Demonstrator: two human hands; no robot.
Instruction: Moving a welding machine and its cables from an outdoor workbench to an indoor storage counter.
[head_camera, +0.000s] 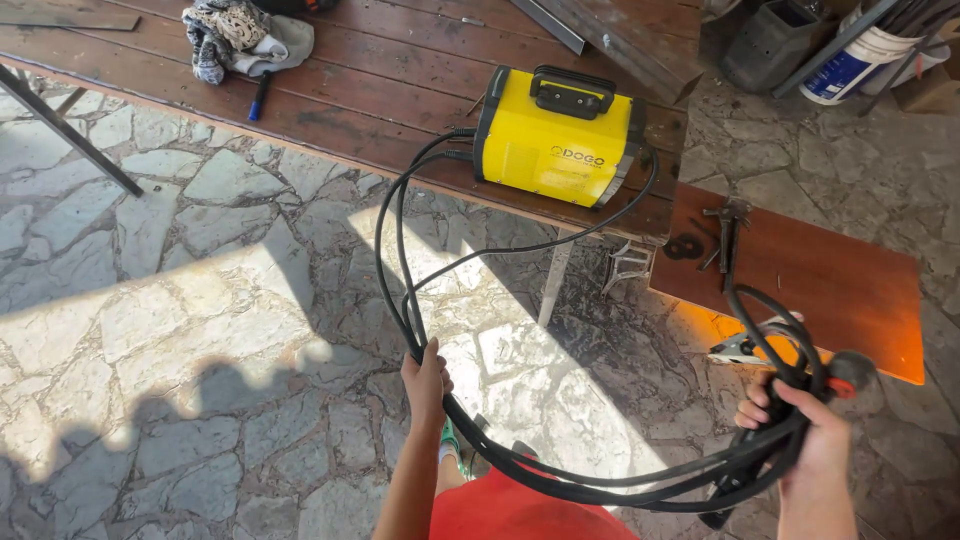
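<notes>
Step in hand: the person gathers the black welding cables (560, 470) into loops; I judge the coiling is well begun but not finished, because a long part of the cable is not yet in the bundle.
Right hand: the right hand (805, 440) is low at the right, fingers clenched around a bundle of several cable loops; the wrist is turned so the loops hang down and to the left from the fist.
Clamp and holder: an orange-tipped electrode holder (848, 372) sticks out just beside the right hand, and a dark clamp (722, 500) hangs under the bundle.
Left hand: the left hand (427, 385) is raised in the middle, arm stretched forward, fingers closed loosely around the cable strands that go up to the machine.
Where the cable is: it runs from the right fist, past the left hand, in a big loop over the stone floor (150, 330), up to the side of the yellow welding machine (555, 140).
Machine: it stands on the wooden table (350, 90), near the edge.
Next move, as judgement: it calls for the left hand to bring its strand across to the right fist without a twist.
Further: an orange bench (830, 280) with a small tool on it is at the right; gloves (235, 35) lie on the far part of the table.
</notes>
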